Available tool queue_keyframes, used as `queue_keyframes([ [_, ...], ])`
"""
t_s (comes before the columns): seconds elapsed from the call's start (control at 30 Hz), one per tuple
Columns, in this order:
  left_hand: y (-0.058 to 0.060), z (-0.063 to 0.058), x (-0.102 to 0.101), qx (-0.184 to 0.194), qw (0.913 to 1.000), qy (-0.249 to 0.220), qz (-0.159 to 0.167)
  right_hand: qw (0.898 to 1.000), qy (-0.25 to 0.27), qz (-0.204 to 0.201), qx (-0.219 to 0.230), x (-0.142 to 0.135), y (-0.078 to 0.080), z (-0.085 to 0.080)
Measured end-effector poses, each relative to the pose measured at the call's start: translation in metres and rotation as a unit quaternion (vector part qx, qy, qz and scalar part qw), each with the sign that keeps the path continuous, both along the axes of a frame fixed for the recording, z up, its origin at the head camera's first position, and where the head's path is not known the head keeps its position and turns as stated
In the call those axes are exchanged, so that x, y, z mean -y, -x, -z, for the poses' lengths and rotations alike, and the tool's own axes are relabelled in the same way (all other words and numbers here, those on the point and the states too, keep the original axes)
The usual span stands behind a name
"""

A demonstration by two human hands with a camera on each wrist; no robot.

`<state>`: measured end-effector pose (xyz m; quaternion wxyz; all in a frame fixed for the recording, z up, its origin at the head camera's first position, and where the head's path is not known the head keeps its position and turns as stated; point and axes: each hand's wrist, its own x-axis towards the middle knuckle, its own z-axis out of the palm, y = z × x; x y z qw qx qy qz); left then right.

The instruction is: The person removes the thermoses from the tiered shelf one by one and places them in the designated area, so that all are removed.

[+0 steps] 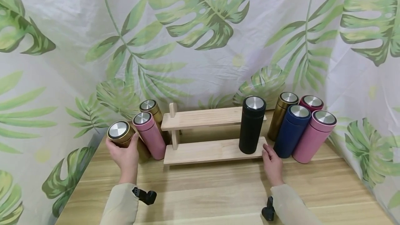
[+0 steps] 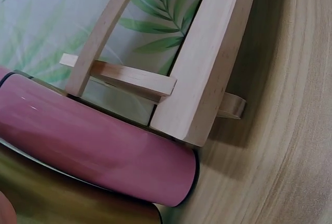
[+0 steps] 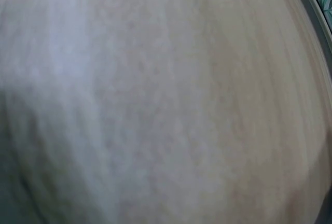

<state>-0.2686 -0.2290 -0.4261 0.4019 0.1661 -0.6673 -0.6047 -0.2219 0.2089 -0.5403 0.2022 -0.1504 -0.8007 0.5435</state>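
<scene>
My left hand (image 1: 125,153) holds a gold thermos bottle (image 1: 142,150) near its silver-topped lid, with fingers and thumb around it. Beside it stands a pink thermos (image 1: 153,140), which lies across the left wrist view with the gold bottle (image 2: 78,200) below it. A two-tier wooden rack (image 1: 200,152) stands in the middle of the table. On the rack's lower shelf, near its right end, is an upright black thermos (image 1: 251,127). My right hand (image 1: 273,166) is at that shelf's right end, fingertips right by the edge and apart from the black bottle.
Another gold thermos (image 1: 156,114) stands behind the pink one. Right of the rack cluster a gold bottle (image 1: 281,117), a blue one (image 1: 290,134), a pink one (image 1: 314,140) and a dark red one (image 1: 312,102). A leaf-printed cloth (image 1: 203,61) hangs behind the wooden table (image 1: 206,193).
</scene>
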Motion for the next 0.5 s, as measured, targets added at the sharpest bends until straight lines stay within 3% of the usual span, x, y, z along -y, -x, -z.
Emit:
queue_keyframes([
  [0.5, 0.0079, 0.0083, 0.0026, 0.003, 1.0000, 0.001, -0.003, 1.000, 0.003, 0.001, 0.006, -0.0009, 0.0019, 0.0030],
])
